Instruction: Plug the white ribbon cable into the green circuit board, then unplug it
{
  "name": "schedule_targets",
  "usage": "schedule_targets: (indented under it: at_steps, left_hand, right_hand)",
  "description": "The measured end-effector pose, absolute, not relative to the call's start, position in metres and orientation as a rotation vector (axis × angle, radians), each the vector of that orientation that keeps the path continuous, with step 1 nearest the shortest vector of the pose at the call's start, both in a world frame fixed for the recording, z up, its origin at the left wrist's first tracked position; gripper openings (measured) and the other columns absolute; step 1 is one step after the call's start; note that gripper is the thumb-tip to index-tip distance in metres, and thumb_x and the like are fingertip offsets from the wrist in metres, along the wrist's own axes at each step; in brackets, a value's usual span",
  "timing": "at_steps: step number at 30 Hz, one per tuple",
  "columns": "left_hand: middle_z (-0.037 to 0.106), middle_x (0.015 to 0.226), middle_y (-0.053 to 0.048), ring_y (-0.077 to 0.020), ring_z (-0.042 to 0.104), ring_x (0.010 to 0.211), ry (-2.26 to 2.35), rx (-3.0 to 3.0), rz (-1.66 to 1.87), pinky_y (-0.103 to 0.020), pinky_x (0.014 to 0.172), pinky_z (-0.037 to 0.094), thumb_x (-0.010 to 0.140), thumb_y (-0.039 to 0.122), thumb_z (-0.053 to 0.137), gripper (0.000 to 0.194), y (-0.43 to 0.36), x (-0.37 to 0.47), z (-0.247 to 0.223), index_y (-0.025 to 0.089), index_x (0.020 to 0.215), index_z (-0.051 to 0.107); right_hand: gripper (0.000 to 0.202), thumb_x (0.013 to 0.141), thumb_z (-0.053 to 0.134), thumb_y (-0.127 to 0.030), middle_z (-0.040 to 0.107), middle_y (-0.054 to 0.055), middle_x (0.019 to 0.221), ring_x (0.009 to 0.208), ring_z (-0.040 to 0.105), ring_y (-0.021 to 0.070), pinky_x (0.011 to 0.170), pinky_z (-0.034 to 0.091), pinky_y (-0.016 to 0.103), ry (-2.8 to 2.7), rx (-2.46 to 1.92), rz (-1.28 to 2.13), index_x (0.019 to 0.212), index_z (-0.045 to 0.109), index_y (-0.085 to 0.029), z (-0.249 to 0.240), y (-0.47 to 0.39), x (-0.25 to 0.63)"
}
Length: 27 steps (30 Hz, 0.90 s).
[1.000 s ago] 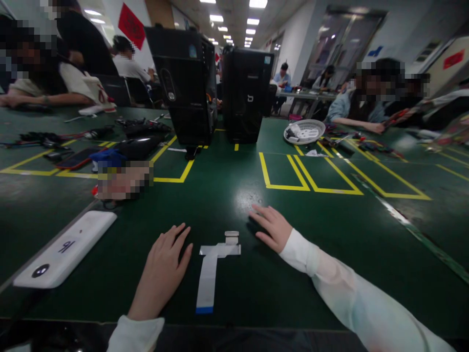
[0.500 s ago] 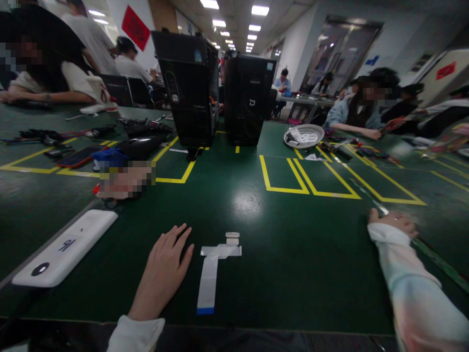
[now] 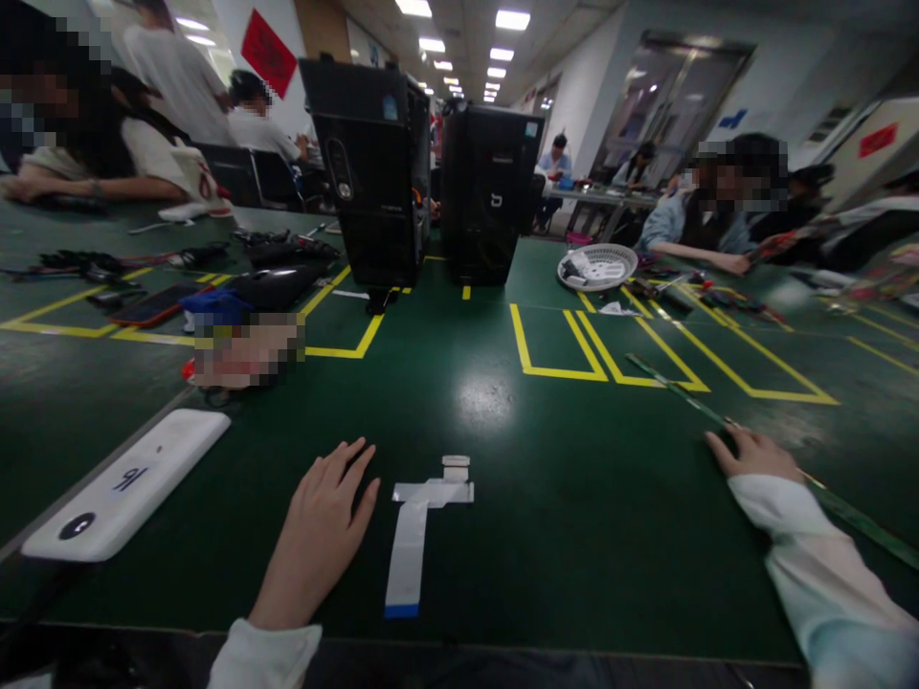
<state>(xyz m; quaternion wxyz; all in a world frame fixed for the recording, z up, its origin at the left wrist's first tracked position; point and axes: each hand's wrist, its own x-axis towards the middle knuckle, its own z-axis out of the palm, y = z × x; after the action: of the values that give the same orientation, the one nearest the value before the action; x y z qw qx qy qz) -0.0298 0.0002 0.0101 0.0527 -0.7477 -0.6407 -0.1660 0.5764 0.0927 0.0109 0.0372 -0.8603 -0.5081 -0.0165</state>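
- Green strip (image 3: 865, 522) at the right has just been shifted: its far end has been brought leftward, over the near line of a yellow tape (image 3: 661, 384) outline and into that outline.
- By the right hand (image 3: 761, 453), the middle of the strip is covered; its fingers appear to be clamped on it, though the grip underneath is hidden. Whether the strip is raised from the table (image 3: 574, 536) cannot be told.
- With this, the strip can be judged to have been taken up, while the cable (image 3: 407, 553) has been left where it lay.
- The cable is laid flat in the near middle, its blue end pointed at the near edge of the table, and is not touched.
- The left hand (image 3: 321, 522) is rested just left of the cable, palm down, fingers slightly apart, with nothing held.
- Room for moving is given by the wide stretch of table surface between the cable and the right hand.
- On the left, sideways room is bounded by the white device (image 3: 133, 493); on the far side, by two black towers (image 3: 373, 182) and a white basket (image 3: 623, 260).
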Motion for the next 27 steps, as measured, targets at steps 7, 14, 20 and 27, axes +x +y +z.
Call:
schedule_targets:
  at_steps: [7, 14, 20, 27]
  left_hand:
    - [0.054, 0.141, -0.015, -0.0323, 0.048, 0.132, -1.971, -2.276, -0.493, -0.054, 0.109, 0.039, 0.096, 0.044, 0.035, 0.054, 0.000, -0.030, 0.009, 0.012, 0.135, 0.054]
    - [0.054, 0.141, -0.016, -0.0327, 0.047, 0.133, -1.961, -2.280, -0.507, -0.056, 0.109, 0.039, 0.097, 0.044, 0.035, 0.054, -0.001, -0.030, 0.010, 0.012, 0.136, 0.053]
    - [0.054, 0.141, -0.015, -0.0328, 0.048, 0.132, -1.954, -2.269, -0.469, -0.054, 0.109, 0.039, 0.097, 0.043, 0.035, 0.053, -0.001, -0.029, 0.010, 0.012, 0.136, 0.053]
    - [0.054, 0.140, -0.015, -0.0324, 0.048, 0.132, -1.927, -2.262, -0.493, -0.054, 0.109, 0.039, 0.097, 0.042, 0.035, 0.052, -0.001, -0.027, 0.010, 0.012, 0.134, 0.054]
  right_hand:
    - [0.061, 0.080, 0.039, -0.053, 0.059, 0.017, 0.130, 0.122, 0.055, 0.0318, 0.108, 0.040, 0.045, -2.040, -2.106, -0.203, 0.124, 0.058, -0.014, -0.019, 0.062, 0.609]
    - [0.074, 0.084, 0.027, -0.059, 0.044, 0.024, 0.144, 0.132, 0.043, 0.0383, 0.105, 0.039, 0.054, -1.610, -2.365, -0.327, 0.135, 0.053, -0.013, -0.004, 0.027, 0.589]
    - [0.087, 0.082, 0.021, -0.062, 0.045, 0.039, 0.131, 0.132, 0.038, 0.0436, 0.100, 0.035, 0.060, -1.096, -2.635, -0.197, 0.141, 0.047, -0.003, 0.004, 0.011, 0.602]
    - [0.094, 0.079, 0.021, -0.064, 0.048, 0.036, 0.133, 0.126, 0.043, 0.0445, 0.104, 0.035, 0.050, -1.368, -2.659, -0.084, 0.138, 0.044, 0.005, -0.002, 0.027, 0.638]
